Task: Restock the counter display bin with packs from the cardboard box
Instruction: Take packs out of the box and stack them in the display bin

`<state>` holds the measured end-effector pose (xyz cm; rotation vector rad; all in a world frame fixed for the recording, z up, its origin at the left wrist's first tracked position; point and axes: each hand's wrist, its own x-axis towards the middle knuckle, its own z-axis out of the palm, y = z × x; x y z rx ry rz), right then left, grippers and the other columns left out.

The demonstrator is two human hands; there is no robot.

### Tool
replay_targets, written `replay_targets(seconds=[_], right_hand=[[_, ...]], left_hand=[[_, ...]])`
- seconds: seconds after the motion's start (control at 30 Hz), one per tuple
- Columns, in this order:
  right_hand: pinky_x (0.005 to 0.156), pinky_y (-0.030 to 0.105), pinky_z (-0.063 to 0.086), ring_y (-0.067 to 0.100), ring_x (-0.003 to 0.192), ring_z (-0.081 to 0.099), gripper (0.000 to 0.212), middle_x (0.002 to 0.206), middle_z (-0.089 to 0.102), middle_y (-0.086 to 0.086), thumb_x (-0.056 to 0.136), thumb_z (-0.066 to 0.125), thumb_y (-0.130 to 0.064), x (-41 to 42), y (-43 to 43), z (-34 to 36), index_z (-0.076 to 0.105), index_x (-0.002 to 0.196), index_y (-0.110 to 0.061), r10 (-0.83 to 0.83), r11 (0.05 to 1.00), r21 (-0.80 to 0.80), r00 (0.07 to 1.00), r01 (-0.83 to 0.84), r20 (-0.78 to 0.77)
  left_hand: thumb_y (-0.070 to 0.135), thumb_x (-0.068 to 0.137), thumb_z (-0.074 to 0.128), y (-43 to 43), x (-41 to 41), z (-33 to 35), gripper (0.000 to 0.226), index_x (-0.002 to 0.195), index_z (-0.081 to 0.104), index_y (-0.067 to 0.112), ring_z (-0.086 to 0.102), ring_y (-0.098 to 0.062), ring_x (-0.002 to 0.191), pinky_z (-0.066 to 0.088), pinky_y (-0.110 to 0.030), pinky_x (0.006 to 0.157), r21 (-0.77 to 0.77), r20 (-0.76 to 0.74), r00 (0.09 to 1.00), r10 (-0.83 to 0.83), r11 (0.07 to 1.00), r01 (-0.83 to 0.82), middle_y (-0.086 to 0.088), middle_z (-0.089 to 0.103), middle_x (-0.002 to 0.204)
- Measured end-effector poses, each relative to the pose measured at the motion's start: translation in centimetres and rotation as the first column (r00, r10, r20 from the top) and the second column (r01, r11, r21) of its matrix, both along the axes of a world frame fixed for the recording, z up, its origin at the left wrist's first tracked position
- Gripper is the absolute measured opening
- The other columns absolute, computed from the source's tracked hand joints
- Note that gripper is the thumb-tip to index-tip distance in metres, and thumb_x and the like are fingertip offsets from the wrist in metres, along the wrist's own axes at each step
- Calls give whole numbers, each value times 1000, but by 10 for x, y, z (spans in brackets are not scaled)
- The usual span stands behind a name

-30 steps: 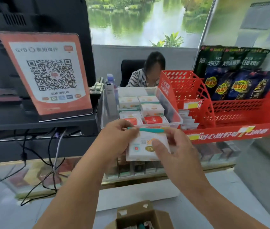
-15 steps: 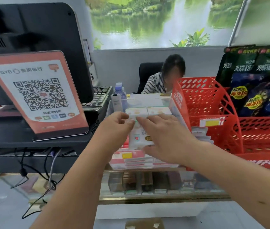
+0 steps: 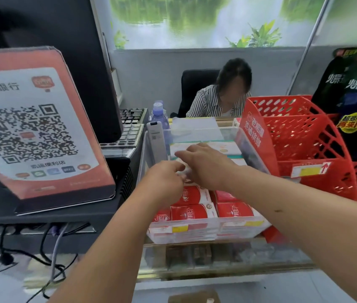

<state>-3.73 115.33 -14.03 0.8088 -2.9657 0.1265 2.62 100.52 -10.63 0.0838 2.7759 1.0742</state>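
Evidently a placing step: the left hand pinches a small white rectangular pack with curled fingers, while the right hand covers it, grip unclear, likely steadying it level over the clear plastic display bin. Red-wrapped packs lie nearer than the fingers, the brown cardboard box far below.

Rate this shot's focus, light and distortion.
Head view: the left hand and right hand are motion-blurred; the wide-angle lens stretches the orange QR-code sign at the edge; light is soft and even, with faint glare on the clear plastic display bin.
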Motion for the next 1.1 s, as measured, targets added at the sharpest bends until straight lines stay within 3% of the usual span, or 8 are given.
replay_targets(seconds=[0.17,0.43,0.67,0.8,0.93,1.1], right_hand=[[95,39,43,28,116,45,36,122,53,5,90,59,-26,-7,5,-10,59,126,-23,-28,998,66,994,21,104],[92,42,47,26,112,48,34,116,55,5,86,57,-10,-2,2,-22,59,118,-19,-62,998,-8,995,63,73],[95,42,45,26,116,49,33,122,56,5,88,58,-19,19,8,-12,58,121,-18,-79,988,-129,994,88,75],[95,43,45,27,116,49,31,121,57,5,88,57,-20,45,16,-6,59,119,-18,-62,977,-200,997,72,53],[94,44,47,26,118,50,39,122,56,2,87,60,-24,72,27,-2,57,126,-21,-87,971,-221,996,92,34],[98,38,45,24,121,50,41,128,56,1,90,60,-25,120,44,12,58,131,-20,-121,958,-263,993,117,-1]], left_hand=[[29,97,53,-1,-13,-9,35,130,59,22,59,-21,113,49,-38,96,-39,68,997,-21,999,23,-3,62,129],[34,97,51,4,-18,-14,29,118,64,18,62,-21,100,53,-37,87,-89,87,995,-44,995,52,-5,66,117],[36,94,52,12,-6,-7,36,129,58,28,64,-23,102,55,-40,86,-93,73,996,-52,994,59,-2,65,119],[30,94,53,20,13,-2,37,130,58,32,63,-23,96,48,-28,68,-86,36,998,-51,995,54,-1,66,114],[29,95,55,29,41,5,40,135,55,30,57,-20,117,49,-30,90,-109,-25,1000,-19,994,16,2,59,134],[35,94,59,29,85,13,38,131,58,30,57,-15,115,43,-24,86,-112,-126,992,32,993,-46,5,60,132]])
